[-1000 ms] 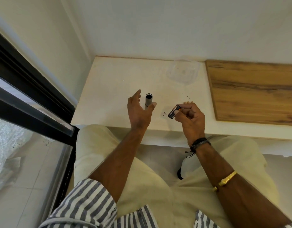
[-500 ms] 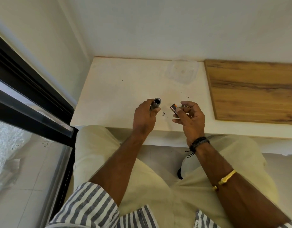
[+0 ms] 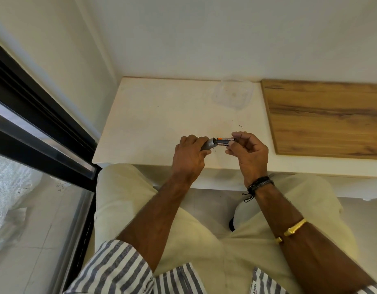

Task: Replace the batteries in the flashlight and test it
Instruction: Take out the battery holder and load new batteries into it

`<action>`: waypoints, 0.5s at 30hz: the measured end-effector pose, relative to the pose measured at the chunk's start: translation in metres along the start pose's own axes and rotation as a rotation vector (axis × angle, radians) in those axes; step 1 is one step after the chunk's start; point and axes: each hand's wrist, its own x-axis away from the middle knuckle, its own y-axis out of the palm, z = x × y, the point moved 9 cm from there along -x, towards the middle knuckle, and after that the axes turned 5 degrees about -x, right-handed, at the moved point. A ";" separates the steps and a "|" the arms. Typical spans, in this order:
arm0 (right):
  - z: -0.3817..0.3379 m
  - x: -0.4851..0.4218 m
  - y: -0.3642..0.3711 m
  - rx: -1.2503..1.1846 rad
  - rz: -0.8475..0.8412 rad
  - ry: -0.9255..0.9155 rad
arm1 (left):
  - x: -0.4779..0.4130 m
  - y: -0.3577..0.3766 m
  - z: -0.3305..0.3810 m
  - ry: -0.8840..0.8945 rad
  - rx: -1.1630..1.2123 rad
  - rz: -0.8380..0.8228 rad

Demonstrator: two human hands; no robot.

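My left hand (image 3: pixel 188 154) grips the grey flashlight body (image 3: pixel 209 143), tilted with its open end facing right. My right hand (image 3: pixel 249 153) pinches a battery (image 3: pixel 224 141), dark with an orange band near its left end. The battery's left end sits at the mouth of the flashlight tube. Both hands hover just above the front part of the white table (image 3: pixel 158 119). Most of the flashlight is hidden inside my left fist.
A clear plastic container (image 3: pixel 233 94) stands at the back of the white table. A wooden board (image 3: pixel 323 117) lies to the right. A black-framed glass door (image 3: pixel 41 132) runs along the left. Small dark specks lie on the table near my hands.
My left hand picked the flashlight body up from the table and tilted it to the right. My right hand brought the battery leftward to the tube's open end.
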 end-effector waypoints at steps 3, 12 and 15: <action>-0.002 0.000 -0.005 -0.010 0.009 -0.017 | 0.001 0.001 0.003 0.009 -0.003 -0.018; -0.006 0.004 -0.004 0.117 -0.021 -0.028 | 0.005 0.001 0.017 0.068 -0.017 -0.057; -0.007 0.005 0.000 0.215 -0.043 -0.073 | 0.005 0.000 0.021 0.079 -0.018 -0.066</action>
